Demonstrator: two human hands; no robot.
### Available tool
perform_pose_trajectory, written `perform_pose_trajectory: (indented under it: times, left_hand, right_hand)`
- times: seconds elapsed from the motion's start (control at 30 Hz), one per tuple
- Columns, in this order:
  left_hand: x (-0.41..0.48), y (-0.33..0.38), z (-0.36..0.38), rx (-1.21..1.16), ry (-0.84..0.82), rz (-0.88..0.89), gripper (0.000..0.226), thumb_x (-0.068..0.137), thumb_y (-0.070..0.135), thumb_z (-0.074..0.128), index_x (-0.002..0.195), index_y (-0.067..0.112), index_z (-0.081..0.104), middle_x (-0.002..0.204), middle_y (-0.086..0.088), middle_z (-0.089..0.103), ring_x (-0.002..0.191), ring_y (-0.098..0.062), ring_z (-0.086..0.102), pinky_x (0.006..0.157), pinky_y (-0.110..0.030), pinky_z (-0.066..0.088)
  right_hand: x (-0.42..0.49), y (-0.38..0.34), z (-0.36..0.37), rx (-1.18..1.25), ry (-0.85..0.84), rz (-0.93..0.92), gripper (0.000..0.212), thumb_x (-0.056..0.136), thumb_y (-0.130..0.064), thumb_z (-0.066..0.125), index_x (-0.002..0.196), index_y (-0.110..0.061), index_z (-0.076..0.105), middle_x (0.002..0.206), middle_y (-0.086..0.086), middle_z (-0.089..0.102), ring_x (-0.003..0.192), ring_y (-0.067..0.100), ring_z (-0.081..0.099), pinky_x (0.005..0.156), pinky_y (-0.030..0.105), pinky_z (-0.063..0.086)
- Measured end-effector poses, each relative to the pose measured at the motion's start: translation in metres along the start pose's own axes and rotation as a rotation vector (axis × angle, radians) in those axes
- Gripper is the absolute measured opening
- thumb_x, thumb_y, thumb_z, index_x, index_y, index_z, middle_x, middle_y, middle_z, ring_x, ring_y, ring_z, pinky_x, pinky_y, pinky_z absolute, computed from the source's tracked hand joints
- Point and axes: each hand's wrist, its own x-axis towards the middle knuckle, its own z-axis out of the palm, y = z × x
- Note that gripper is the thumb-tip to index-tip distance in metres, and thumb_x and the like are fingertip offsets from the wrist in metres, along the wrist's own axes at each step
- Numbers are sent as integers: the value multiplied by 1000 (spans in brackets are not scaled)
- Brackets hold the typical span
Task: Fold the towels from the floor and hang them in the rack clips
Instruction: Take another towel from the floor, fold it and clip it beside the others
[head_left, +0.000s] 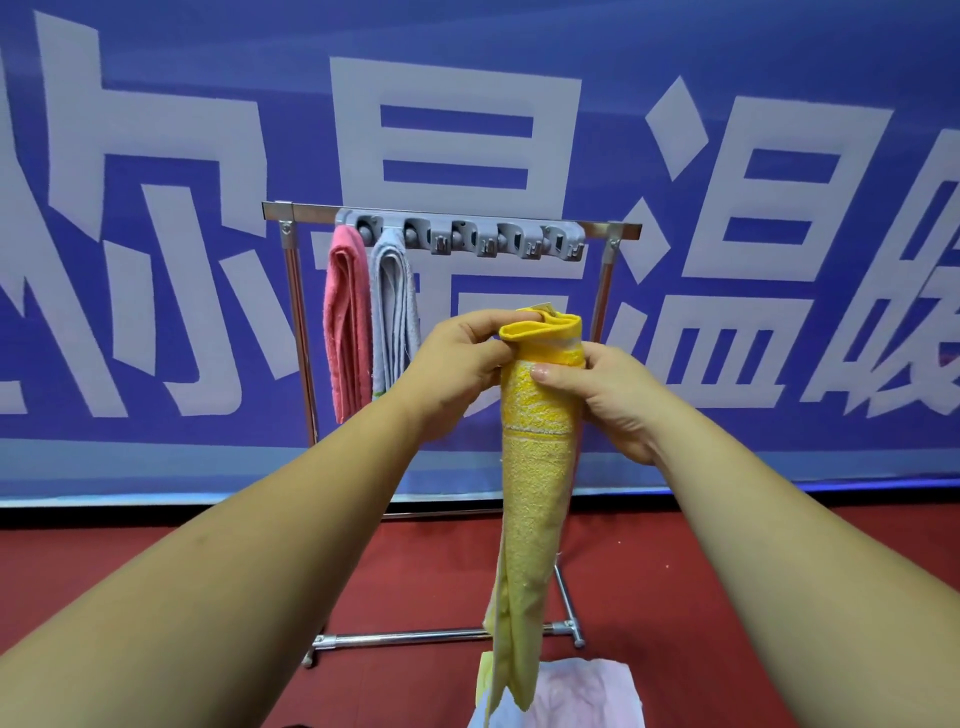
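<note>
Rack (298, 332) of metal tube is standing on the red floor (441, 582) in front of a blue banner (675, 78) printed with large white characters. Grey clip bar (462, 238) is sitting along the rack's top rail.

Pink towel (347, 317), folded long, is hanging from the left end of that bar. Grey towel (397, 306) is hanging just beside it on the right.

Left grip (457, 364), a bare hand, is pinching the top folded edge of the yellow towel (535, 493) between thumb and fingers, closed on the cloth. Yellow towel is being held up in the air in front of the rack, below the level of the clip bar. It is folded into a narrow strip and is hanging straight down.

Right grip (618, 395), also a bare hand, is wrapping around the same towel just under the top fold. Its thumb is lying across the front of the cloth; its fingers are going behind and out of sight.

Pile of pale towels (587, 696), light pink and light blue, is lying on the floor at the lower right, behind the yellow towel's lower end.
</note>
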Motion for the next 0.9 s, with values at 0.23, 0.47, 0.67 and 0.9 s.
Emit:
perform_pose_trajectory:
  times: [0.23, 0.47, 0.67, 0.9]
  left_hand:
    - [2, 3, -5, -80, 7, 5, 37, 98, -13, 49, 112, 8, 76, 115, -6, 78, 101, -18, 69, 85, -27, 57]
    - [1, -3, -2, 36, -6, -50, 27, 100, -7, 56, 102, 11, 77, 96, -6, 77, 89, -19, 70, 81, -30, 55]
    - [4, -9, -6, 112, -12, -87, 26, 100, -7, 55, 115, 1, 76, 112, -18, 76, 97, -21, 69, 87, -33, 56]
    - [2, -15, -10, 213, -40, -104, 25, 100, -7, 56, 114, -2, 76, 109, -15, 79, 98, -16, 71, 91, -30, 54]
  right_hand:
    - [5, -13, 7, -187, 72, -60, 24, 94, -36, 80, 111, -19, 78, 107, 3, 82, 103, 22, 79, 102, 54, 59]
    - [4, -26, 2, -158, 142, -169, 44, 93, -22, 81, 130, -38, 62, 124, 5, 71, 111, 20, 73, 92, 39, 62]
    - [-4, -51, -10, -748, -23, -168, 15, 95, -25, 78, 109, -26, 72, 91, -8, 67, 82, 9, 63, 71, 17, 49]
    - [1, -66, -12, -1409, -147, -144, 12, 101, -40, 66, 98, -28, 68, 91, -3, 65, 88, 18, 63, 81, 44, 58]
